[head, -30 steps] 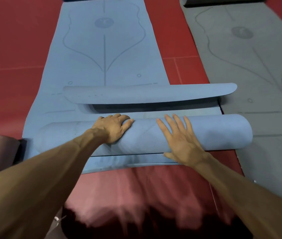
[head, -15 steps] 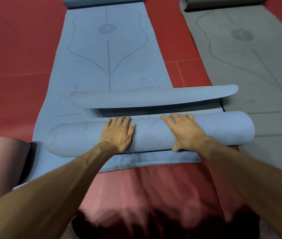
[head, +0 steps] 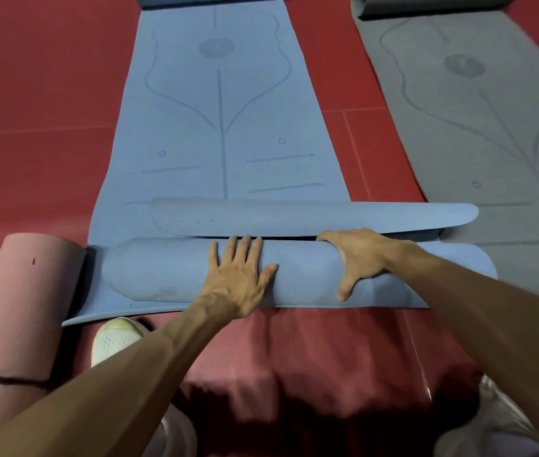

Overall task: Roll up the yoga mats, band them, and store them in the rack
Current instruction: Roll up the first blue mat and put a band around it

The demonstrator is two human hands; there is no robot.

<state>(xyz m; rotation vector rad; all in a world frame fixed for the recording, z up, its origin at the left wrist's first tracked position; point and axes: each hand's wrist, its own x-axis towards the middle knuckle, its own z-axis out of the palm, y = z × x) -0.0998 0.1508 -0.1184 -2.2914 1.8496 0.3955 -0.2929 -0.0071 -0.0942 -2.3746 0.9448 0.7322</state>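
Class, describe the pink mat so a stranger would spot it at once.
Start at the long blue mat spread down the middle of the red floor. Beside its near left corner lies the pink mat. Alone among its neighbours, it is fully rolled, with a dark band round it.

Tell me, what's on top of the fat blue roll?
Two hands. The left hand lies flat on the blue roll; the right hand curls its fingers over the far side, so their tips are hidden behind the roll.
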